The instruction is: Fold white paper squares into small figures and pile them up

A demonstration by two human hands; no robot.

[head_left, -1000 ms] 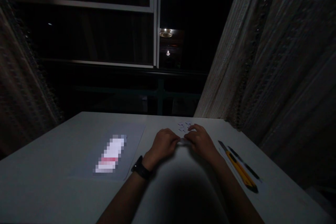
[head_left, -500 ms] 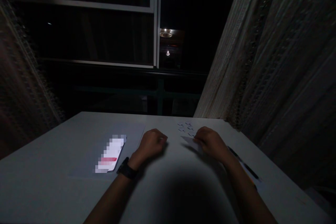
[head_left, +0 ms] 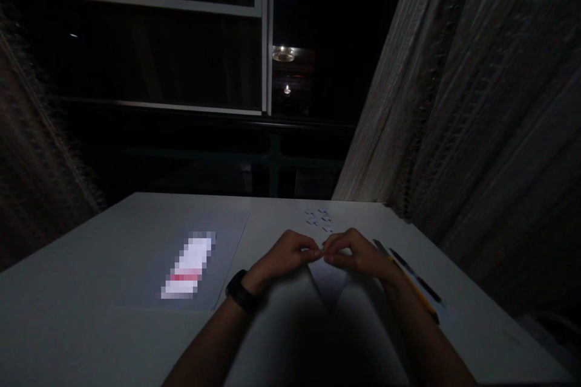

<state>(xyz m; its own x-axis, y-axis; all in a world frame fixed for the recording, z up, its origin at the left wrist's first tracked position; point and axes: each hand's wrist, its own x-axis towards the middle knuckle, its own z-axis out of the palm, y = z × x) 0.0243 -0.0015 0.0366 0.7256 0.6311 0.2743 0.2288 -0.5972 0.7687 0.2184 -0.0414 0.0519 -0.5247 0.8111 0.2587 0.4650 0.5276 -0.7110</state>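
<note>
A piece of white paper [head_left: 330,283] hangs between my hands, tapering to a point toward me. My left hand [head_left: 290,254], with a dark watch on the wrist, pinches its upper edge between thumb and finger. Close beside it, my right hand [head_left: 353,252] grips the same edge, fingertips nearly touching the left ones. Just beyond the hands, several small paper pieces with dark marks [head_left: 318,217] lie on the white table [head_left: 276,214].
A lit phone [head_left: 188,266] with a blurred screen lies on a pale sheet [head_left: 231,242] at left. By my right forearm are a yellow cutter-like tool [head_left: 420,297] and a dark pen [head_left: 417,277]. Curtains [head_left: 385,84] flank a dark window behind the table.
My left hand has moved right to meet my right hand and taken hold of the paper. The paper now points down toward me, and the yellow tool shows more fully.
</note>
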